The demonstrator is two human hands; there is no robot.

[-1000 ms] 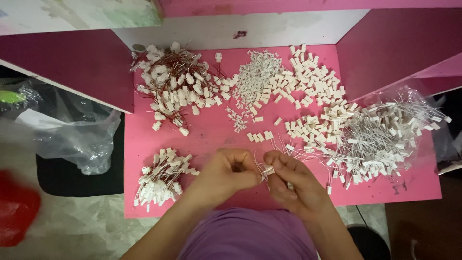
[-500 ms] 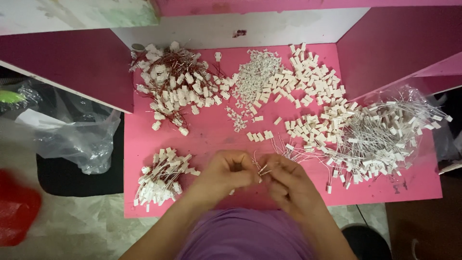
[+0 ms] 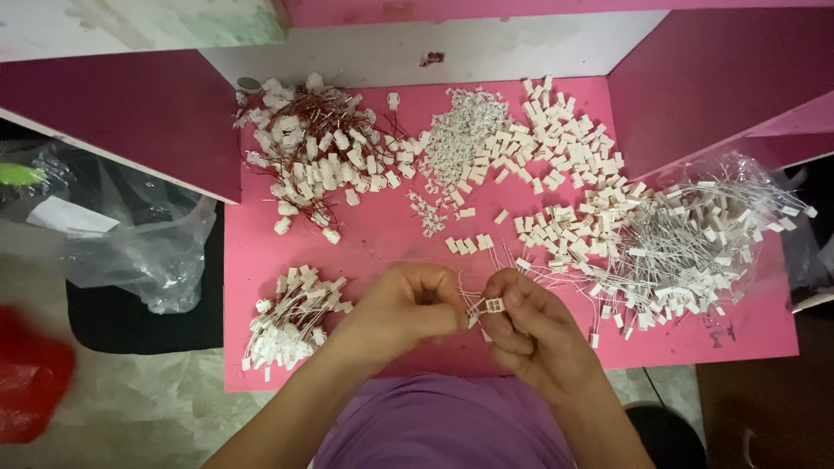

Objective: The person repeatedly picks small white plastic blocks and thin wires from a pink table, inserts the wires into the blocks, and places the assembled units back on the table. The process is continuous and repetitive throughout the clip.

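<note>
1. White connector housing is pinched between the fingertips of the right hand, just above the near edge of the pink table; the grip should be kept on its sides so that the open slots stay in sight.
2. Thin white wires are seen rising from between the two hands; the left hand is curled shut, its fingertips apparently closed on the wire ends, though the exact contact is hidden by the fingers.
3. Both hands are held close together, nearly touching. That closeness is judged useful: a short free length of wire bends less when it is pressed home.
4. Each wire end is best lined up straight with its slot before being pushed, since a tilted entry would likely buckle it.
5. The finished bundle lies to the left and the pile of loose wired pieces to the right, both within easy reach, so the wrists can be kept low and steady.
</note>
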